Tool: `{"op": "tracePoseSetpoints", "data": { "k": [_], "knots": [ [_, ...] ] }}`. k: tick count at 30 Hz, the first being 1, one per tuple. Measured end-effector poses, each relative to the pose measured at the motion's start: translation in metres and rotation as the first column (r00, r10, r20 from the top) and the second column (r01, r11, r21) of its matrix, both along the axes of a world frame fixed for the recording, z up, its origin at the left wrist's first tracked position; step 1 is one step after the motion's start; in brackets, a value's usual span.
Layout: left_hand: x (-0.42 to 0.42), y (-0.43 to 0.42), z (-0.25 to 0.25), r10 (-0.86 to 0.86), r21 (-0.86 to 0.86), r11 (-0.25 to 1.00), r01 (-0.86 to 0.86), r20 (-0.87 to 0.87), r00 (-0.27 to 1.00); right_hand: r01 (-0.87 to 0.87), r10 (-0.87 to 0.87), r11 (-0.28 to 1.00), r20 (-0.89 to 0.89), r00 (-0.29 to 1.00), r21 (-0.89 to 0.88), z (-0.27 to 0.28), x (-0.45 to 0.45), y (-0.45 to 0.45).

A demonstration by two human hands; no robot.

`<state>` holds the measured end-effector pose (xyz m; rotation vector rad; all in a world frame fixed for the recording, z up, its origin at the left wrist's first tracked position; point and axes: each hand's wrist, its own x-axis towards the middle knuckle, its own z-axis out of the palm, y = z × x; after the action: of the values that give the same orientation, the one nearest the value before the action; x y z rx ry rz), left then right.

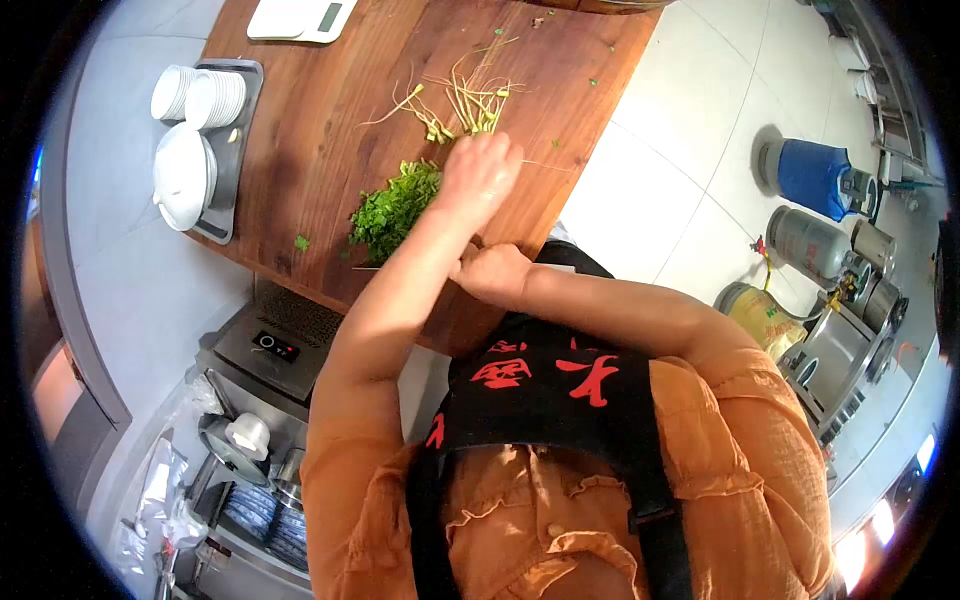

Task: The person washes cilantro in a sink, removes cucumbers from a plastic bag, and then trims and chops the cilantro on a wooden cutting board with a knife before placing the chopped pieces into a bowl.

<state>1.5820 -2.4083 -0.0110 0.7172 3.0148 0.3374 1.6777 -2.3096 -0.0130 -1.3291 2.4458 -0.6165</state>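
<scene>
My left hand [482, 172] is closed over the lower ends of pale green stems [480, 105] with thin roots, on the wooden table [320, 130]. Nearer my body, my right hand [495, 274] is curled into a fist at the table's front edge; what it holds is mostly hidden. A pile of chopped green leaves [393, 212] lies left of my left wrist. A thin pale edge shows below the leaves, partly covered by my left forearm.
A metal tray [236, 160] at the left holds stacked white cups [215, 98] and white dishes [183, 178]. A white scale [300, 18] sits at the back left. Gas cylinders [810, 178] stand on the floor at the right. An open drawer [262, 515] is at the lower left.
</scene>
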Motion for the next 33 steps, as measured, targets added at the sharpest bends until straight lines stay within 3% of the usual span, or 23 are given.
{"op": "tracePoseSetpoints", "data": {
  "k": [2,5,8,9,11,13,15,17,19,20,23,25,26,29,33],
  "knots": [
    [0.003,0.013,-0.010,-0.048,-0.040,0.998,0.046,-0.063,0.997,-0.023,0.024,1.000,0.096,0.995,-0.006,0.001,-0.001,0.001],
    [-0.001,0.015,-0.013,-0.033,-0.029,0.999,0.034,0.027,0.999,-0.032,0.037,0.998,0.109,0.993,-0.048,-0.009,-0.003,0.001],
    [0.005,0.006,0.000,0.098,0.229,0.970,-0.076,-0.084,0.992,-0.078,0.085,0.991,0.060,0.995,-0.106,-0.020,0.000,0.003],
    [0.009,0.001,0.011,0.222,0.377,0.905,-0.199,-0.018,0.975,-0.077,0.082,0.993,0.056,0.995,-0.092,-0.017,0.000,0.003],
    [0.030,-0.011,0.038,0.417,0.613,0.670,-0.420,0.157,0.895,-0.097,0.093,0.995,0.109,0.990,0.031,0.002,-0.006,0.000],
    [0.061,-0.033,0.046,0.456,0.869,0.112,-0.482,0.386,0.802,-0.169,0.112,0.953,0.226,0.968,0.250,0.033,-0.016,-0.003],
    [0.100,-0.061,0.062,0.417,0.802,-0.295,-0.518,0.597,0.686,-0.131,-0.021,0.929,0.403,0.915,0.346,0.036,-0.021,-0.005],
    [0.143,-0.081,0.063,0.389,0.749,-0.514,-0.418,0.638,0.664,-0.115,-0.049,0.925,0.413,0.909,0.362,0.039,-0.024,-0.004],
    [0.181,-0.089,0.047,0.452,0.730,-0.596,-0.336,0.650,0.611,-0.050,-0.111,0.927,0.398,0.911,0.372,0.043,-0.017,-0.007],
    [0.197,-0.090,0.033,0.502,0.753,-0.558,-0.348,0.640,0.582,-0.059,-0.110,0.928,0.422,0.900,0.368,0.036,-0.016,-0.004],
    [0.224,-0.086,-0.020,0.717,0.842,-0.211,-0.497,0.479,0.507,-0.005,-0.165,0.924,0.410,0.897,0.382,0.038,-0.006,-0.009],
    [0.233,-0.080,-0.044,0.845,0.766,0.017,-0.642,0.333,0.419,0.032,-0.125,0.958,0.316,0.941,0.284,0.027,0.004,-0.006],
    [0.235,-0.078,-0.054,0.889,0.756,0.133,-0.641,0.195,0.414,0.047,-0.109,0.972,0.264,0.958,0.231,0.021,0.007,-0.004],
    [0.239,-0.079,-0.044,0.843,0.588,0.410,-0.697,0.047,0.535,0.038,-0.098,0.965,0.222,0.970,0.258,0.019,0.010,-0.005],
    [0.239,-0.084,-0.050,0.815,0.576,0.475,-0.666,-0.001,0.580,-0.013,-0.033,0.969,0.181,0.983,0.248,0.021,0.016,-0.001]
  ]
}}
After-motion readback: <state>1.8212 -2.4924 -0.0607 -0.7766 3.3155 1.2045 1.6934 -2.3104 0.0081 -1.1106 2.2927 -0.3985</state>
